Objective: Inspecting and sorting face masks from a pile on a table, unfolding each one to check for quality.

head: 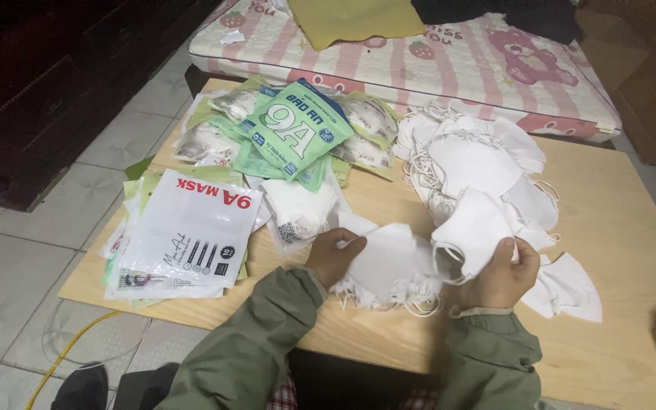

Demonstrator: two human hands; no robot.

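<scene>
White masks (389, 262) are gripped by both hands, left hand (333, 254) and right hand (504, 273), beside packed pouches (298, 129)

Dim, soft indoor light with faint shadows; the view is slightly grainy, darkest at the upper left corner.

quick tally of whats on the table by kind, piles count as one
Hands: 2, left hand and right hand, both on white masks
Loose mask heaps: 1
Green pouch piles: 1
Flat white pouch stacks: 1
Total: 5
Single masks are too overlapped to count.
</scene>
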